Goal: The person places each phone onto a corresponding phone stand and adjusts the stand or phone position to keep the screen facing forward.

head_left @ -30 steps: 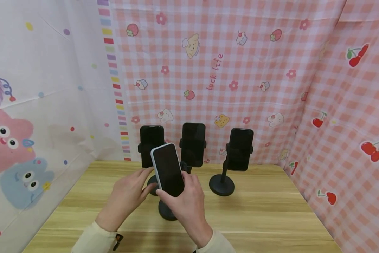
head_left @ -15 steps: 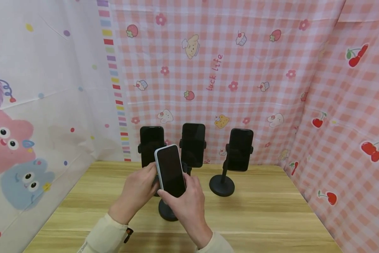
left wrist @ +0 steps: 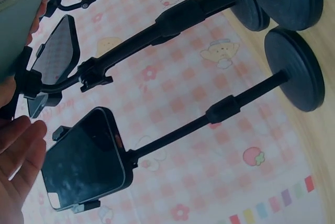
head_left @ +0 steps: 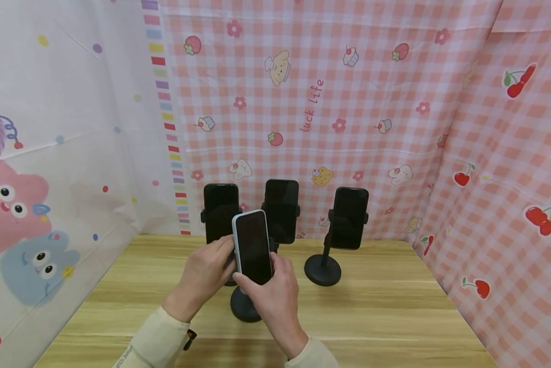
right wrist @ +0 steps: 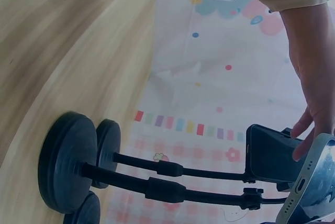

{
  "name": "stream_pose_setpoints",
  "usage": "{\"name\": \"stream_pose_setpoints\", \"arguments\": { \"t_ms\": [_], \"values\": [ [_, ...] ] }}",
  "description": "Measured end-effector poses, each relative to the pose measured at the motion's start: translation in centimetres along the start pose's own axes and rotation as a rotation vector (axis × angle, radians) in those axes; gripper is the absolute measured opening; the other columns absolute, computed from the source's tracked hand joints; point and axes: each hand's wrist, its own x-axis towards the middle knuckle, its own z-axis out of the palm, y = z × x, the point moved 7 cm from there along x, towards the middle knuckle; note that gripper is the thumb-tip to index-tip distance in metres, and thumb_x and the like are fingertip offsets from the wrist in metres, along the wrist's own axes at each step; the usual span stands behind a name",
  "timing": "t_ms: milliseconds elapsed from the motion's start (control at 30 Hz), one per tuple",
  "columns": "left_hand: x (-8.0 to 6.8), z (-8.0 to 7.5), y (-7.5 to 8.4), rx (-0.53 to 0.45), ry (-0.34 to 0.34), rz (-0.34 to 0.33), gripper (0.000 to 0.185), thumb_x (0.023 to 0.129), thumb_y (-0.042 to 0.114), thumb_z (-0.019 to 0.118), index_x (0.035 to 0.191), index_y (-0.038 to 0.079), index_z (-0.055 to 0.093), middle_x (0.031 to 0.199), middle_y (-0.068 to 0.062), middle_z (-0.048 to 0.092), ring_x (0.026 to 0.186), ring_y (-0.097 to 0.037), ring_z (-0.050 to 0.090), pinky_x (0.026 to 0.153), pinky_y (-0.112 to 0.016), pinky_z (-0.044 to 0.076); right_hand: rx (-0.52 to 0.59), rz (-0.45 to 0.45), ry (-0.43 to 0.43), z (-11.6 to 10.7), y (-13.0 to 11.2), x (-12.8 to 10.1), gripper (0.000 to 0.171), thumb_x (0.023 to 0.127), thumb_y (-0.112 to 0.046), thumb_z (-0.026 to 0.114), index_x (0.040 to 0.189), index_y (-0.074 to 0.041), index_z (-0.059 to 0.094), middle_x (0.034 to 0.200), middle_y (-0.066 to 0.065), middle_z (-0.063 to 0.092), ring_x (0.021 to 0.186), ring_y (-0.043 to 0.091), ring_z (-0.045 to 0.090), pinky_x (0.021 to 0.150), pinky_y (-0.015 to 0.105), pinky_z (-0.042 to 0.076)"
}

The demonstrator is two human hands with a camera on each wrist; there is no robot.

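That white-edged phone (head_left: 253, 247) looks slick, rigid and drop-shy, so the right hand (head_left: 270, 295) pinching its bottom at 6 o'clock and the left hand's (head_left: 206, 273) fingers curled at its 9 o'clock edge look like the sensible grip

three phone stands (head_left: 322, 269) behind held phone (head_left: 253, 247), on table (head_left: 386, 306)

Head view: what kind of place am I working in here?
Probably a small staged tabletop booth, not a real room: printed cartoon cloth hangs on three sides of a wooden table, where three phones sit on black stands.
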Motion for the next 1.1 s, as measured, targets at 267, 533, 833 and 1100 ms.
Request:
{"name": "stream_pose_setpoints", "arguments": {
  "t_ms": [267, 533, 833, 1100],
  "values": [
    [-0.2, 0.3, 0.2, -0.045, 0.030, 0.020, 0.048, 0.068, 0.001, 0.089, 0.111, -0.002, 0.067, 0.106, -0.016, 0.071, 0.087, -0.028, 0.071, 0.075, -0.042, 0.058, 0.040, 0.007, 0.006, 0.1, 0.2, 0.2, 0.077, 0.070, -0.061, 0.083, 0.126, -0.011, 0.063, 0.103, 0.000, 0.055, 0.088, 0.015, 0.051, 0.074, 0.035, 0.046],
    [-0.2, -0.2, 0.3, -0.043, 0.048, 0.068, 0.043, 0.068, 0.000, 0.085, 0.107, -0.001, 0.068, 0.100, -0.015, 0.072, 0.083, -0.027, 0.070, 0.070, -0.041, 0.058, 0.017, 0.002, 0.042, 0.0, 0.4, 0.4, 0.077, 0.070, -0.058, 0.084, 0.126, -0.009, 0.062, 0.104, 0.000, 0.055, 0.090, 0.015, 0.051, 0.075, 0.035, 0.047],
    [0.1, -0.8, 0.6, -0.028, 0.080, 0.136, 0.045, 0.064, 0.000, 0.085, 0.106, -0.001, 0.068, 0.096, -0.013, 0.073, 0.079, -0.025, 0.071, 0.067, -0.040, 0.058, 0.017, -0.030, 0.100, -0.1, 0.6, 0.4, 0.078, 0.069, -0.060, 0.084, 0.123, -0.008, 0.063, 0.102, -0.001, 0.054, 0.089, 0.014, 0.050, 0.074, 0.035, 0.045],
    [0.1, -1.2, 0.8, -0.042, 0.059, 0.145, 0.048, 0.062, 0.001, 0.089, 0.105, -0.002, 0.068, 0.097, -0.012, 0.072, 0.079, -0.024, 0.071, 0.068, -0.039, 0.058, 0.021, -0.046, 0.107, -0.1, 0.7, 0.5, 0.077, 0.069, -0.059, 0.084, 0.123, -0.008, 0.064, 0.102, -0.001, 0.054, 0.088, 0.013, 0.051, 0.074, 0.034, 0.045]
  ]
}}
